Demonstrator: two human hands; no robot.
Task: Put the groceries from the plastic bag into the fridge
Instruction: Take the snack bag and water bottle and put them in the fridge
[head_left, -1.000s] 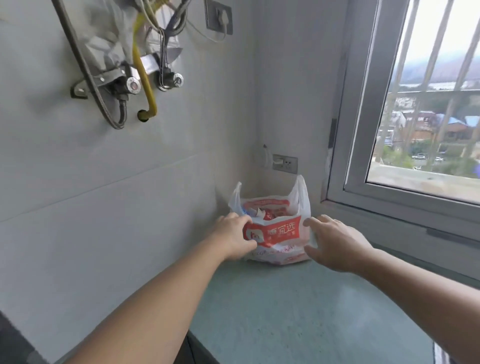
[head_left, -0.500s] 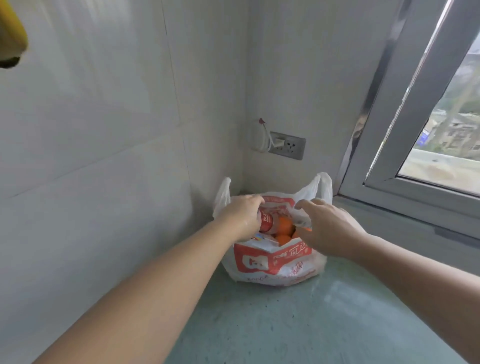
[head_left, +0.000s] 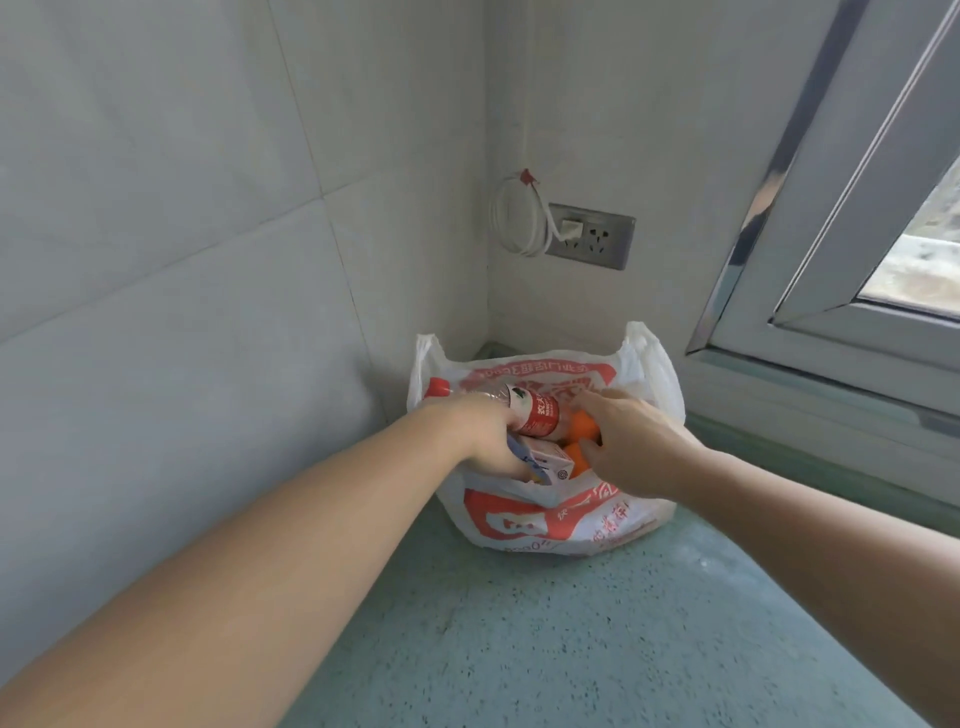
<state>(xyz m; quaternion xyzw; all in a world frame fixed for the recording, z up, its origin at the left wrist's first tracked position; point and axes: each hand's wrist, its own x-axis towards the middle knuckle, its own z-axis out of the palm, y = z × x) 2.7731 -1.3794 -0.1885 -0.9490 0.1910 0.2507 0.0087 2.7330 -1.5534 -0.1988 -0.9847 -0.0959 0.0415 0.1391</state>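
At centre frame the left hand (head_left: 480, 434) reaches into the plastic bag (head_left: 550, 525), its grip curled around a red-labelled bottle (head_left: 535, 414) above a small carton (head_left: 704, 464). Just right, the right hand (head_left: 636, 444) lies over the oranges (head_left: 583, 427); its grip cannot be told. The bag sits on the green desk (head_left: 597, 639), in the corner below the socket (head_left: 592, 235).

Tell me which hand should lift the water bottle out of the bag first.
Left, probably. The left hand already lies against the water bottle in the plastic bag; the right hand is over the oranges.
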